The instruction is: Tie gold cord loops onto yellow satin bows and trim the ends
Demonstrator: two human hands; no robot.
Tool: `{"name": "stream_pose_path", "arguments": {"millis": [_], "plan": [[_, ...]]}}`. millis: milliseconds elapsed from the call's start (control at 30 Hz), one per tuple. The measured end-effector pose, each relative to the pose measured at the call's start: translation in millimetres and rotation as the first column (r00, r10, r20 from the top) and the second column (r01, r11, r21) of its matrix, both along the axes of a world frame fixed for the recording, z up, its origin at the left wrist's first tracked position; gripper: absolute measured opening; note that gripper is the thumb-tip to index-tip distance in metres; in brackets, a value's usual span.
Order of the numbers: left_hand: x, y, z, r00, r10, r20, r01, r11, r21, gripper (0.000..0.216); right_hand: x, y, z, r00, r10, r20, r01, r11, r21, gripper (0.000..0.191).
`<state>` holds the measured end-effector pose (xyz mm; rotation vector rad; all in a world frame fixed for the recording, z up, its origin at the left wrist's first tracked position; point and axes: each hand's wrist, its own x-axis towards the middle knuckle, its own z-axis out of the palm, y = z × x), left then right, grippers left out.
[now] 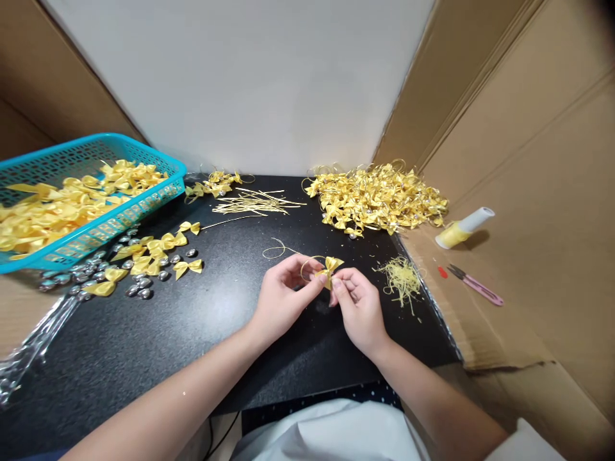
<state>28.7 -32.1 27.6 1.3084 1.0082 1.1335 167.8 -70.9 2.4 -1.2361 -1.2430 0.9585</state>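
Observation:
A yellow ribbon bow [331, 265] with a looped gold cord is up in front of me, above the black tabletop [192, 346]. My left hand [288, 291] is closed on the bow, thumb across its front, and the cord loop curves over the fingers. At the bow's lower right edge, my right hand [356, 307] has thumb and fingertips pinched together. Whether they grip ribbon or cord there is hidden. A loose curl of cord [276, 248] lies just beyond my left hand.
Left stands a turquoise basket [179, 176] of bows, with silver beads [139, 282] and loose bows [158, 248] before it. Cut cords [257, 202] lie at the back, beside a heap of corded bows [379, 198]. Rightward are thread scraps [402, 278], pink snips [475, 285] and a thread spool [456, 234].

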Motion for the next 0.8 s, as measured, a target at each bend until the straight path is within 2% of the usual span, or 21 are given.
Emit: {"name": "stream_pose_path", "arguments": {"millis": [100,233,400,500,633,800], "plan": [[-3.5,1.8,1.5,0.991,0.016,-0.132,0.004,0.989,0.147,0.010,0.1,-0.2,-0.5,1.000,0.000,0.023,0.000,1.000,0.004,0.017],[-8.0,5.0,2.6,0.964,0.033,-0.263,0.056,0.945,0.322,0.006,0.6,-0.3,-1.3,0.999,0.003,0.042,-0.003,1.000,0.002,0.017],[-9.3,6.1,4.0,0.944,0.059,-0.325,0.082,0.911,0.405,0.005,0.4,-0.8,-1.6,0.997,0.005,0.073,-0.006,1.000,0.011,0.016],[-8.1,6.1,3.1,0.949,0.040,-0.313,0.074,0.936,0.344,0.009,-0.5,-1.1,-0.6,0.997,-0.004,0.083,0.002,1.000,0.018,0.016],[-6.5,6.9,0.8,0.973,-0.017,-0.232,0.055,0.986,0.159,0.012,-1.3,-1.2,0.5,0.997,-0.014,0.082,0.013,1.000,0.015,0.017],[-5.8,8.4,0.4,0.993,-0.052,-0.104,0.054,0.998,0.014,0.016,-1.3,-1.9,-0.8,0.998,-0.020,0.065,0.020,1.000,0.013,0.017]]}}
